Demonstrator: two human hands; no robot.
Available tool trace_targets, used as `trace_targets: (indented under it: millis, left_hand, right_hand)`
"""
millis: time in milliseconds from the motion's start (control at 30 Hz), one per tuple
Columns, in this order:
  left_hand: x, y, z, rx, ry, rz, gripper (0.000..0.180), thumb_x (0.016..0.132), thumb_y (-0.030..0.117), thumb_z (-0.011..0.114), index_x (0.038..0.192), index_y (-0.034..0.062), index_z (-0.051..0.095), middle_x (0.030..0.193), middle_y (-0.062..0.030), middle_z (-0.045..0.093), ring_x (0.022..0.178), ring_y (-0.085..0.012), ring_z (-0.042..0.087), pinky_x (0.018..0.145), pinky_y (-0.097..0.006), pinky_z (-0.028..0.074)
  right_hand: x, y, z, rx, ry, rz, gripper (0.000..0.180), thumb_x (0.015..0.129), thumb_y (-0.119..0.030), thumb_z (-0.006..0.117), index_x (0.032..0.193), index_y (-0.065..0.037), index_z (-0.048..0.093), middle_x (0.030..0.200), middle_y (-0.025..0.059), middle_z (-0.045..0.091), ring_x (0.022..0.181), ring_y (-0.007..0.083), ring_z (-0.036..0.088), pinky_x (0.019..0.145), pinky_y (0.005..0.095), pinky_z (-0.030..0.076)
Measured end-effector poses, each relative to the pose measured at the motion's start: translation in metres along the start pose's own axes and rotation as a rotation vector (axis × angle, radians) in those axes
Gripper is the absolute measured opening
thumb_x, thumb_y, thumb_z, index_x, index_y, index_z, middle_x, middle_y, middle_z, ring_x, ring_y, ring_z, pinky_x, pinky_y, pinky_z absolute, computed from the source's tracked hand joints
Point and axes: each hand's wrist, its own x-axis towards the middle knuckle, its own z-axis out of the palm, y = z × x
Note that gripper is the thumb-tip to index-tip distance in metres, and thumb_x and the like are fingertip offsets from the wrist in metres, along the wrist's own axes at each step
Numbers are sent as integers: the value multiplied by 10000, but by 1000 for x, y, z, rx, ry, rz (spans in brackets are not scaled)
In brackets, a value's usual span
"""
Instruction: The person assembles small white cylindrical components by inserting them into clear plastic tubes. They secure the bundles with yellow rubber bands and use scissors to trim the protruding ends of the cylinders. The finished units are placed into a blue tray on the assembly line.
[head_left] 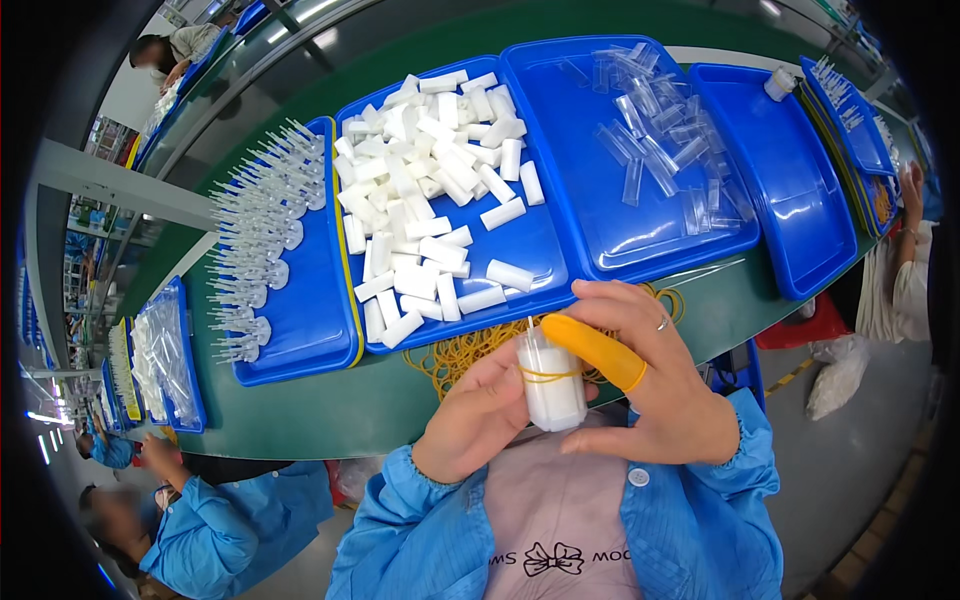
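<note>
A clear plastic tube with a white cylindrical piece inside (555, 400) stands nearly upright in front of my chest, with a yellow rubber band (545, 377) around it. A thin stem sticks up from its top. My left hand (475, 415) is closed on the tube from the left side. On the other side, my right hand (665, 390) has its fingers apart; its index finger, in an orange finger cot (595, 350), reaches to the tube's top, and its thumb is beside the bottom. A pile of yellow rubber bands (450, 362) lies on the table behind my hands.
Blue trays line the green table (300, 420): one of white cylinders (430, 170), one of clear tubes (650, 130), one of thin-stemmed clear pieces (260, 230) at left. The right tray (775, 190) has a small assembled piece (780, 84). Co-workers sit at both sides.
</note>
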Motion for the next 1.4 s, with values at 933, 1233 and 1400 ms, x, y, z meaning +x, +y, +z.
trace_targets:
  millis: [933, 1233, 1400]
  left_hand:
    - [-5, -7, -2, 180, 137, 137, 719, 865, 303, 623, 1416, 29, 250, 1324, -97, 452, 1165, -237, 500, 988, -362, 393]
    - [-3, 4, 1, 141, -33, 38, 838, 738, 184, 723, 1409, 20, 248, 1256, -136, 514, 1161, -234, 502, 941, -359, 433]
    - [11, -7, 23, 326, 81, 180, 815, 697, 148, 736, 1367, 8, 293, 1201, -145, 539, 1142, -240, 501, 988, -343, 361]
  right_hand:
    - [-3, -4, 15, -335, 144, -57, 663, 582, -294, 791, 1166, -63, 579, 1171, 83, 508, 1166, 282, 455, 1000, 499, 319]
    - [-3, 16, -9, 531, 6, 141, 828, 632, -306, 798, 1323, -35, 432, 1310, 142, 420, 1218, 318, 402, 1023, 396, 308]
    - [-14, 29, -19, 455, -56, -7, 560, 659, -244, 789, 1155, -93, 577, 1222, 108, 464, 1175, 276, 426, 968, 370, 359]
